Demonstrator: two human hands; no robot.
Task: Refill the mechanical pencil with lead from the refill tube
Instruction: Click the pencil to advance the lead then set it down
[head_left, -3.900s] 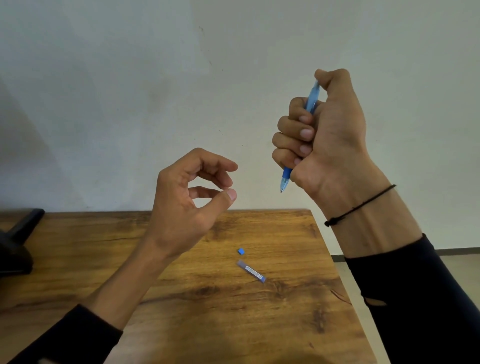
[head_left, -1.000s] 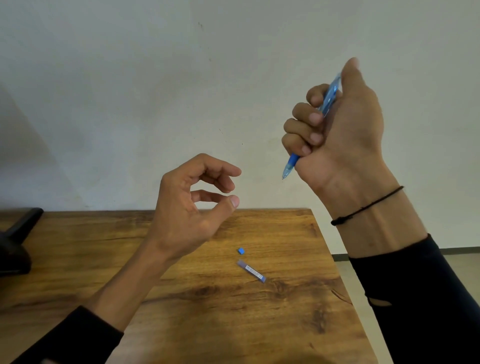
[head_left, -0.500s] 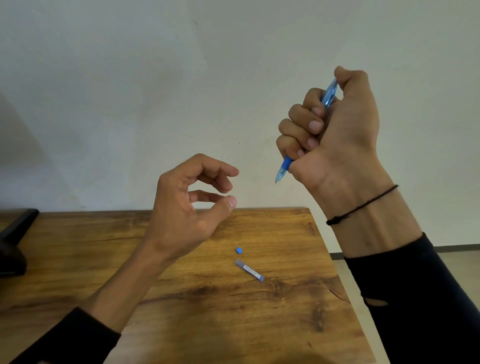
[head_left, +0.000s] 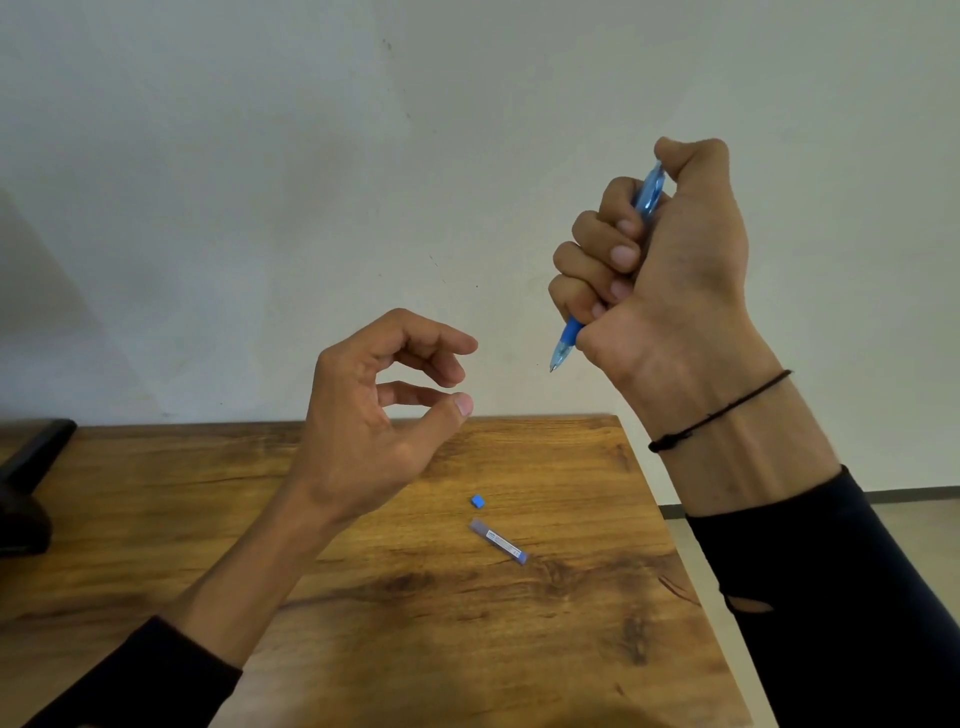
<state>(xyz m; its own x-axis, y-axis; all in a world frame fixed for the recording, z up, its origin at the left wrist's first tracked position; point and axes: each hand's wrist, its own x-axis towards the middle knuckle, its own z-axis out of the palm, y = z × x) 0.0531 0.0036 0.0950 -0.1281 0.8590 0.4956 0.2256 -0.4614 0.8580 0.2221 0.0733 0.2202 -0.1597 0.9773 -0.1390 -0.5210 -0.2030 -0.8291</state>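
Note:
My right hand (head_left: 670, 270) is raised above the table in a fist around the blue mechanical pencil (head_left: 563, 347), tip pointing down and left, thumb bent over its top end. My left hand (head_left: 374, 421) hovers lower and to the left, fingers curled loosely and apart, with nothing visible between them. The lead refill tube (head_left: 497, 540) lies flat on the wooden table (head_left: 363, 623). Its small blue cap (head_left: 478, 501) lies separately just behind it.
A black object (head_left: 26, 483) stands at the table's far left edge. The table's right edge runs close under my right forearm, with floor beyond. A plain pale wall rises behind the table.
My right thumb rose off the pencil's top and has come back down onto it, with the pencil tip shifting slightly. The left hand, tube and cap have stayed put.

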